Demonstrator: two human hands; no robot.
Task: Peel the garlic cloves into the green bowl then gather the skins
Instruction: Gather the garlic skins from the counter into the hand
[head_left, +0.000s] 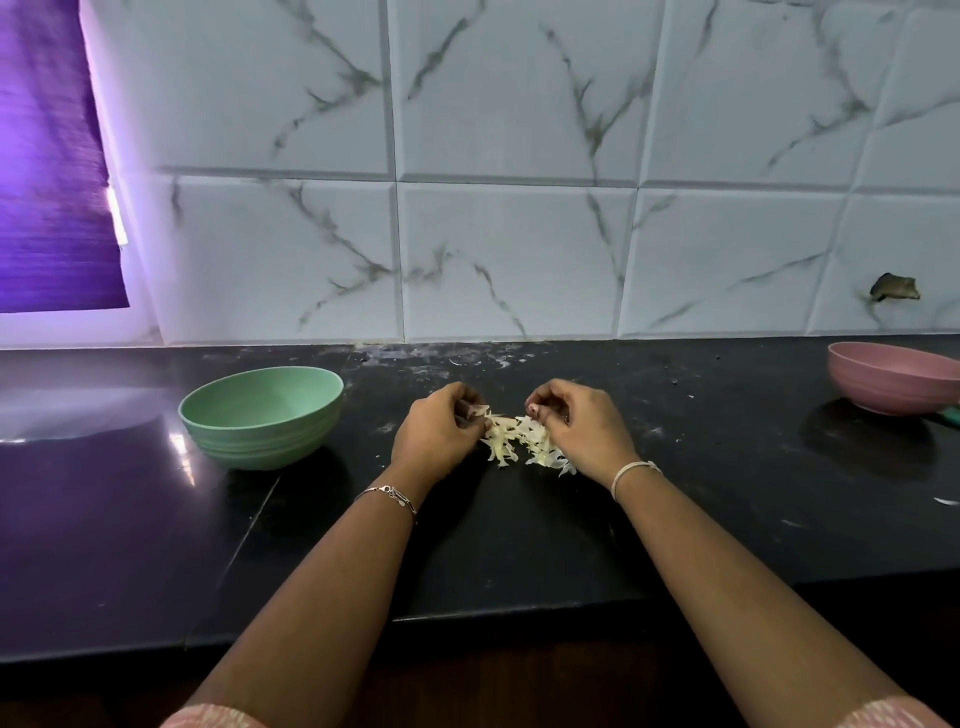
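We are working with both hands low on the dark, glossy surface (519, 545), and the peeling appears mostly behind us. A loose heap of skins (524, 441) is lying between the hands: thin, papery, cream-white slivers with curled, ragged edges. Our left hand (436, 431) and right hand (576, 426) are both curling inward, fingertips pinching at the top of the heap. We cannot tell whether a clove is hiding in either grip.

The green bowl (260, 441), round, matte and ribbed low on its wall, is sitting well out to the left of the left hand, its floor hidden from us. Gathering seems to be the step in hand, with stray flecks lying beyond the fingers. A smooth pink bowl (893, 384) is sitting far to the right.
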